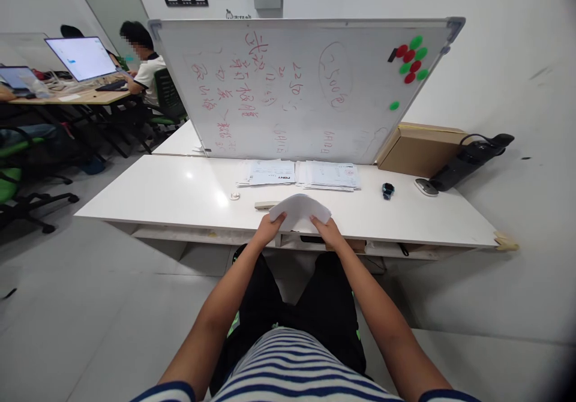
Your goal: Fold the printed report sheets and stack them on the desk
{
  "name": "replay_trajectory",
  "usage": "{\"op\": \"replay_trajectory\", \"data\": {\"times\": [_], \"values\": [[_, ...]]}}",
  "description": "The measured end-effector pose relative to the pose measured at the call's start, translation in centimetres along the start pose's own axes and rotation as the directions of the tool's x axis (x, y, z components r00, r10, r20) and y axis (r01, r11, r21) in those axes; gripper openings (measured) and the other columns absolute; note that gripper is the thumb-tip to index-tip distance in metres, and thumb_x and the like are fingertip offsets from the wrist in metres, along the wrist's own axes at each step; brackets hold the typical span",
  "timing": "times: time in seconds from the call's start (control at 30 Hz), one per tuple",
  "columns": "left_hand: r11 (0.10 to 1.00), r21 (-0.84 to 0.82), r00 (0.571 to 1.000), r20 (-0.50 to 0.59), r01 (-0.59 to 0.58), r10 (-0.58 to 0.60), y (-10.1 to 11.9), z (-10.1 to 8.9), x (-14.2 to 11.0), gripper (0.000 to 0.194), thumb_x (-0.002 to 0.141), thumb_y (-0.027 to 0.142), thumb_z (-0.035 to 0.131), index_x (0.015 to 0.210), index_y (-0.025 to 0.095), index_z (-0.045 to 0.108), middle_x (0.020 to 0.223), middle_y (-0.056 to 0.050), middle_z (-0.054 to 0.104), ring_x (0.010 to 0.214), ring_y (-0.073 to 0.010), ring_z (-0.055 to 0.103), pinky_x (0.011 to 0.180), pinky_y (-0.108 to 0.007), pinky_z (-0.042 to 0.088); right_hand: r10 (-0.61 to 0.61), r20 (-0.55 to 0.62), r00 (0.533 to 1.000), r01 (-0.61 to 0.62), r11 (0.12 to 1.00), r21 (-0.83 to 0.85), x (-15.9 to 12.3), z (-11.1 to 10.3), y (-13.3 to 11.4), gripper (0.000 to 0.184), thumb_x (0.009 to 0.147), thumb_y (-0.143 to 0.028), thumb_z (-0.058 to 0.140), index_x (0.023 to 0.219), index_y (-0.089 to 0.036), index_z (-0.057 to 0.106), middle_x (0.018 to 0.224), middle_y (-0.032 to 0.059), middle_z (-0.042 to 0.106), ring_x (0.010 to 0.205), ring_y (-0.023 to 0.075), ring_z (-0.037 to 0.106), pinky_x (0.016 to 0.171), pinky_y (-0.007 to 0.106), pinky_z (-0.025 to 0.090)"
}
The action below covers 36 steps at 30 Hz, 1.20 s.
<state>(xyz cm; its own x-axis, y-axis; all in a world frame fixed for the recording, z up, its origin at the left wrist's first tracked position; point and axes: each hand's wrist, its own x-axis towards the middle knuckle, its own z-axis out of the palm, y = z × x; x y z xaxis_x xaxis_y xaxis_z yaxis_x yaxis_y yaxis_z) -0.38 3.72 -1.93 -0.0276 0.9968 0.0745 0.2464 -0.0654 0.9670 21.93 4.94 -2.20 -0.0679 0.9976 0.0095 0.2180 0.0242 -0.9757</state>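
Note:
Between my two hands I hold white paper (300, 211), bowed upward in the middle and raised over the desk's front edge. My left hand (269, 229) is closed on its left lower corner, thumb on top. The right lower corner is pinched in my right hand (328, 231). How many sheets there are, I cannot tell. Just left of the paper lies a long, light grey tool like a stapler (264, 206), partly covered by it. Behind the paper are two stacks of printed sheets, a left stack (270, 173) and a right stack (333, 176).
The white desk (171, 189) carries a small white object (234, 196), a watch (387, 191), a mouse (426, 187), a black bottle (472, 161) and a cardboard box (423, 150). A whiteboard (297, 120) stands behind. To the left, a person (146, 72) sits at another desk.

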Motion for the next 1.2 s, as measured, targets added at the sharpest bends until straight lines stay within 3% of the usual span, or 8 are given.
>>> {"op": "replay_trajectory", "data": {"times": [0.23,0.43,0.6,0.67,0.77,0.87,1.03,1.2], "values": [[0.993,0.118,0.999,0.032,0.008,-0.012,0.2,0.4,-0.6,0.041,0.078,0.057,0.056,0.075,0.018,0.067,0.067,-0.002,0.063,0.069,-0.0216,0.059,0.066,-0.032,0.047,-0.014,-0.146,0.989,0.005,0.998,-0.058,-1.8,-0.1,0.7,0.042,0.078,-0.05,0.058,0.101,-0.018,0.068,0.097,0.0074,0.071,0.102,0.0272,0.061,0.093,0.037,0.044],[0.988,0.151,1.0,0.006,-0.023,0.023,0.9,0.8,-0.2,0.04,0.081,0.055,0.054,0.086,0.018,0.07,0.081,-0.005,0.069,0.081,-0.0251,0.063,0.073,-0.034,0.048,0.02,-0.187,0.982,-0.035,0.996,-0.08,-2.3,0.1,1.1,0.046,0.078,-0.051,0.057,0.107,-0.016,0.066,0.107,0.0102,0.069,0.106,0.0275,0.06,0.096,0.039,0.043],[0.898,0.359,0.946,0.286,-0.256,0.155,3.3,-0.9,1.3,0.044,0.082,0.056,0.052,0.105,0.022,0.067,0.1,-0.006,0.07,0.094,-0.0265,0.062,0.082,-0.033,0.047,0.097,-0.296,0.95,-0.131,0.987,-0.096,-3.9,-0.8,1.4,0.045,0.073,-0.049,0.063,0.102,-0.015,0.068,0.105,0.0141,0.07,0.11,0.0313,0.059,0.097,0.042,0.043],[0.818,0.466,0.927,0.314,-0.338,0.205,3.9,-2.3,2.6,0.052,0.081,0.056,0.054,0.119,0.022,0.061,0.117,-0.008,0.064,0.109,-0.0276,0.057,0.092,-0.034,0.043,0.202,-0.335,0.92,-0.215,0.977,-0.002,-5.7,-1.3,1.8,0.042,0.07,-0.047,0.067,0.098,-0.015,0.069,0.105,0.0146,0.07,0.107,0.0321,0.061,0.094,0.043,0.046],[0.69,0.628,0.93,0.294,-0.36,0.218,2.9,-3.7,4.6,0.062,0.081,0.055,0.056,0.132,0.019,0.05,0.138,-0.011,0.05,0.13,-0.0296,0.039,0.108,-0.038,0.028,0.38,-0.255,0.889,-0.312,0.911,0.27,-8.9,-1.7,2.8,0.04,0.066,-0.041,0.073,0.096,-0.016,0.068,0.106,0.013,0.07,0.102,0.0304,0.065,0.088,0.042,0.052],[0.623,0.723,0.952,0.275,-0.299,0.137,0.5,-3.9,5.8,0.052,0.089,0.047,0.044,0.13,0.016,0.051,0.139,-0.013,0.048,0.133,-0.0293,0.035,0.112,-0.042,0.02,0.474,-0.114,0.873,-0.4,0.83,0.388,-11.3,-1.6,3.6,0.037,0.061,-0.035,0.077,0.092,-0.016,0.069,0.102,0.0112,0.072,0.095,0.0292,0.067,0.084,0.042,0.054],[0.664,0.69,0.949,0.301,-0.287,0.098,-1.2,-3.5,6.3,0.051,0.097,0.041,0.018,0.115,0.021,0.061,0.132,-0.005,0.056,0.135,-0.0258,0.034,0.113,-0.045,0.017,0.507,-0.027,0.862,-0.451,0.79,0.416,-11.4,-1.9,3.2,0.032,0.061,-0.03,0.076,0.088,-0.014,0.07,0.095,0.0104,0.073,0.086,0.0274,0.069,0.076,0.037,0.057],[0.715,0.633,0.93,0.363,-0.297,0.065,0.0,-4.0,6.9,0.047,0.094,0.044,0.026,0.1,0.023,0.067,0.115,-0.006,0.066,0.131,-0.0261,0.04,0.113,-0.043,0.018,0.526,0.035,0.849,-0.49,0.763,0.421,-9.0,-1.2,1.6,0.03,0.063,-0.026,0.073,0.089,-0.012,0.068,0.083,0.0099,0.074,0.072,0.0248,0.069,0.06,0.032,0.056]]}}
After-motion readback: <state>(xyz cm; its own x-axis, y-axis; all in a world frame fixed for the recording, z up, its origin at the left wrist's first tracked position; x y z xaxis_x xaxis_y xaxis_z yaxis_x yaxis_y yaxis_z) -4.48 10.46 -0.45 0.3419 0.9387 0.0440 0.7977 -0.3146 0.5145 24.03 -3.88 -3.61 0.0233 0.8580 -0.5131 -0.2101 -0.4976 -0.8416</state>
